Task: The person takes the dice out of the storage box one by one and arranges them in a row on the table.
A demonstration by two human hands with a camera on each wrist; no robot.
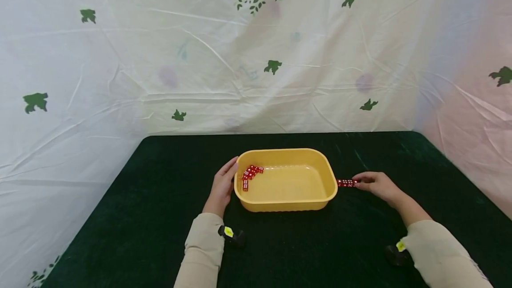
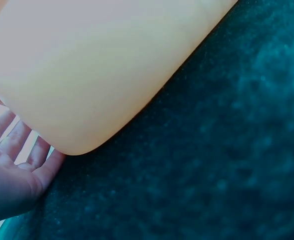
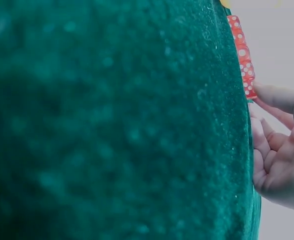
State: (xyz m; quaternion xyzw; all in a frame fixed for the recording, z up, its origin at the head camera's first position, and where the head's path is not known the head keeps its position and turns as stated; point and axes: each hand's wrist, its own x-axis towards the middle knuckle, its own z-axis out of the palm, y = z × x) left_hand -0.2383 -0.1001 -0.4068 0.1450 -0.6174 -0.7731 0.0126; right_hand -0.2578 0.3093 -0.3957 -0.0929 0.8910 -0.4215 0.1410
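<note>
Red dice [image 1: 346, 183]: a short row lies on the dark green tabletop [image 1: 160, 217], just beside the right end of the yellow plastic tub [image 1: 316, 199]. The right hand [image 1: 378, 184] is at the far end of that row, fingertips touching the last die; in the right wrist view the row [image 3: 242, 57] runs in line up to the fingertips [image 3: 271, 96], and the other fingers curl loosely. Whether a die is pinched or only pushed cannot be told.

A second cluster of red dice [image 1: 250, 174] sits inside the tub, against its left inner wall. The left hand [image 1: 223, 186] lies flat against the tub's left outer wall, fingers straight and together; the left wrist view shows the fingers [image 2: 12, 137] tucked under the curved wall [image 2: 97, 75].

Judgement: roughly halfway. One group is in the tub; the row on the tabletop remains outside.

Behind the tabletop hangs a white cloth backdrop [image 1: 120, 57] printed with green leaves.
</note>
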